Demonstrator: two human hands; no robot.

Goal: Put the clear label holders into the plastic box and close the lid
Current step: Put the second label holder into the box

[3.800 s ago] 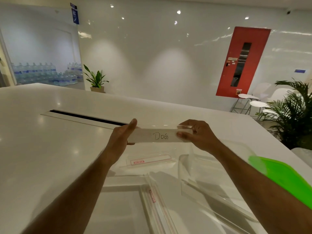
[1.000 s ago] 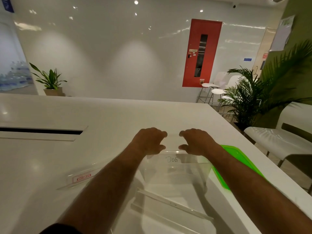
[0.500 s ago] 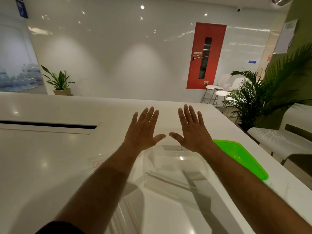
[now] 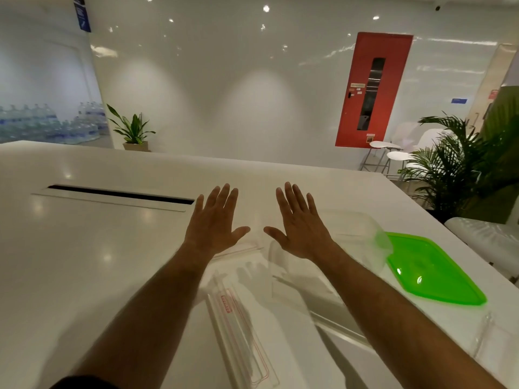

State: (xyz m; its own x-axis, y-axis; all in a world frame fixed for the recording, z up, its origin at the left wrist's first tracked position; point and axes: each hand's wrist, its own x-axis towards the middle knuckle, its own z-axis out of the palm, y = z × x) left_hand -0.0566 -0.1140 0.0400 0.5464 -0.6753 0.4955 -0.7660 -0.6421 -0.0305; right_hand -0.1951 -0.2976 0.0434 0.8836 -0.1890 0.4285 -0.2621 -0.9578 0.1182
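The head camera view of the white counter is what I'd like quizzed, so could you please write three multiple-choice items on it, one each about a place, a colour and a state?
1. Where does the flat plastic lid lie relative to the clear plastic box?
A. left of it
B. right of it
C. on top of it

2. What colour is the lid?
A. bright green
B. red
C. blue

3. How are the left hand and right hand held?
A. fists
B. gripping a holder
C. open, fingers spread

Answers: 1 B, it rests on the white counter beside the box's right wall. 2 A, vivid green. 3 C, both hold nothing.
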